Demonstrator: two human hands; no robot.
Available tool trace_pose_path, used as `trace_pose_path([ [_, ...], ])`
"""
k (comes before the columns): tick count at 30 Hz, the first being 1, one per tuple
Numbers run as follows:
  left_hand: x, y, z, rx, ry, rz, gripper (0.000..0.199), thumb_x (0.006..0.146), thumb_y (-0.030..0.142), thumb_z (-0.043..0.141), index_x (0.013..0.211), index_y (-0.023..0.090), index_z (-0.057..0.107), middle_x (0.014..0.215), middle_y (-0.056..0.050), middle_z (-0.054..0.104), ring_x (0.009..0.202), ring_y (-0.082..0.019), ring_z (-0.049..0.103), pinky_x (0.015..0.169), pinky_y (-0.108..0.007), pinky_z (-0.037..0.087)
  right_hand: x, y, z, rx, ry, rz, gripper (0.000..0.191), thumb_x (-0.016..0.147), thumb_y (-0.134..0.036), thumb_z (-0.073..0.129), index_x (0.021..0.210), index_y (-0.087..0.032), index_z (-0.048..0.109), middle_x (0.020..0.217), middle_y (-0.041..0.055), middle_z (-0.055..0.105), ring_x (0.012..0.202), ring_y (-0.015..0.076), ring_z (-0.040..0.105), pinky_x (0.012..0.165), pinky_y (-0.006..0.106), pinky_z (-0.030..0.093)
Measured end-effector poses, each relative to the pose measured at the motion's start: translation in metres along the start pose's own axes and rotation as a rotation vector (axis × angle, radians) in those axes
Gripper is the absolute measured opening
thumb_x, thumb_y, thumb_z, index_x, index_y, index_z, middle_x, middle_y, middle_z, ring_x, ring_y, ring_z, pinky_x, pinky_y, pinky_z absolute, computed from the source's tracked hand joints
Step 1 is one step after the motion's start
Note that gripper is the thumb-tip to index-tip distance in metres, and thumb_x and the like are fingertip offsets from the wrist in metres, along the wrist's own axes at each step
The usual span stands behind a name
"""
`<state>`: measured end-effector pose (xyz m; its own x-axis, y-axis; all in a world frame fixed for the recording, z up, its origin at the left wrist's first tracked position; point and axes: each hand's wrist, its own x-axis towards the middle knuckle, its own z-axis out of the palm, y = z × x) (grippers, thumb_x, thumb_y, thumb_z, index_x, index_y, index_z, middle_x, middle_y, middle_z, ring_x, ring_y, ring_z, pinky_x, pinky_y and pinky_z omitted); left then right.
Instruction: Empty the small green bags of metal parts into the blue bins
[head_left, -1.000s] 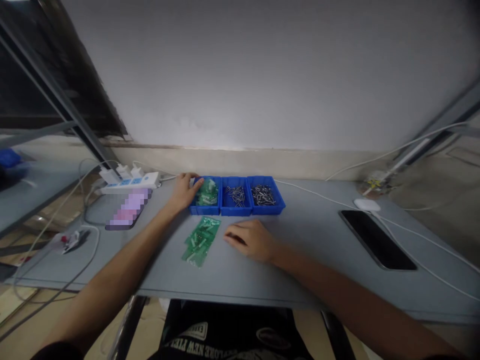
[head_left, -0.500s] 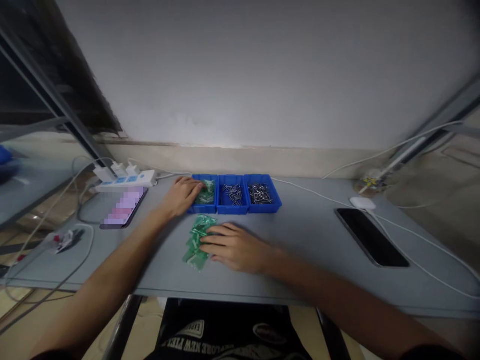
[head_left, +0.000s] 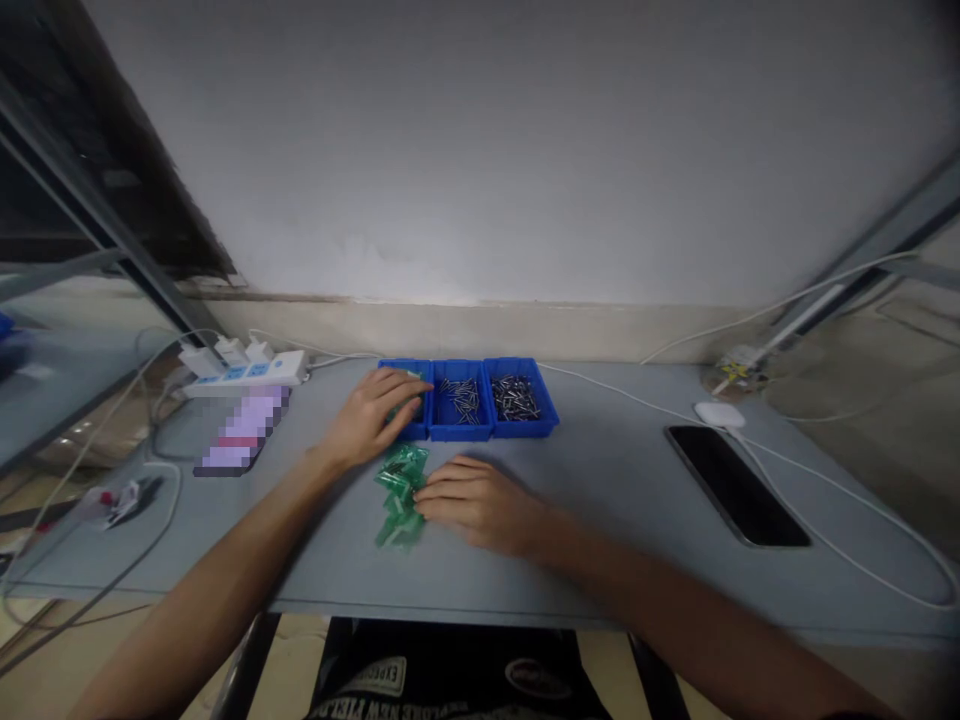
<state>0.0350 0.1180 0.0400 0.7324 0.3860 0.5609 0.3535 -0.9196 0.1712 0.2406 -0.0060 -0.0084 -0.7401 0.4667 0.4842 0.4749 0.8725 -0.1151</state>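
Observation:
My left hand (head_left: 375,415) reaches over the left blue bin (head_left: 415,432), thumb apart from the fingers, holding nothing that I can see. It covers most of the green plastic bags (head_left: 411,374) in that bin. On the table in front lies an overlapping row of small green plastic bags (head_left: 400,510). At the row's right edge, my right hand (head_left: 480,505) has its fingers drawn together on a bag; the thumb is hidden. The middle blue bin (head_left: 460,432) holds loose silver screws or pins (head_left: 461,400). Darker metal screws (head_left: 515,398) fill the right blue bin (head_left: 525,430).
A phone with a lit screen (head_left: 244,430) lies left, near a white power strip (head_left: 251,372) with chargers. To the right are a dark phone (head_left: 735,485), a white charger (head_left: 718,415) and white cables. A wall (head_left: 510,180) rises behind the table.
My left hand has opened its thumb and covers more of the left bin. My right hand's fingers, spread over the green bags before, are now together at their edge. The view has shifted slightly.

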Motion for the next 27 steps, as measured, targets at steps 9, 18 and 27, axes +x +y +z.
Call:
trace_pose_path([
  [9, -0.006, -0.005, 0.004, -0.081, 0.059, 0.011, 0.031, 0.096, 0.016, 0.053, 0.124, 0.02, 0.063, 0.11, -0.008, 0.07, 0.105, -0.022, 0.061, 0.096, -0.043, 0.048, -0.006, 0.004, -0.004, 0.08, 0.094, 0.048, 0.023, 0.099, -0.011, 0.05, 0.115, -0.018, 0.065, 0.113, 0.0033, 0.073, 0.109, 0.0176, 0.061, 0.095, 0.036, 0.048],
  [18, -0.011, -0.005, -0.001, -0.103, 0.081, 0.047, 0.035, 0.092, 0.012, 0.057, 0.126, 0.02, 0.063, 0.108, -0.009, 0.071, 0.102, -0.021, 0.063, 0.091, -0.04, 0.05, -0.007, 0.007, 0.002, 0.166, 0.527, 0.25, 0.034, 0.09, -0.004, 0.06, 0.12, -0.019, 0.064, 0.103, 0.0044, 0.074, 0.094, 0.0159, 0.069, 0.086, 0.029, 0.056],
  [27, -0.011, 0.001, 0.005, -0.107, 0.072, 0.141, 0.042, 0.092, 0.008, 0.058, 0.132, 0.022, 0.06, 0.116, -0.009, 0.069, 0.107, -0.021, 0.062, 0.093, -0.04, 0.053, -0.004, 0.002, 0.007, 0.446, 0.685, 0.645, 0.017, 0.094, -0.014, 0.057, 0.103, -0.023, 0.068, 0.092, 0.0014, 0.07, 0.061, 0.009, 0.067, 0.056, 0.018, 0.056],
])
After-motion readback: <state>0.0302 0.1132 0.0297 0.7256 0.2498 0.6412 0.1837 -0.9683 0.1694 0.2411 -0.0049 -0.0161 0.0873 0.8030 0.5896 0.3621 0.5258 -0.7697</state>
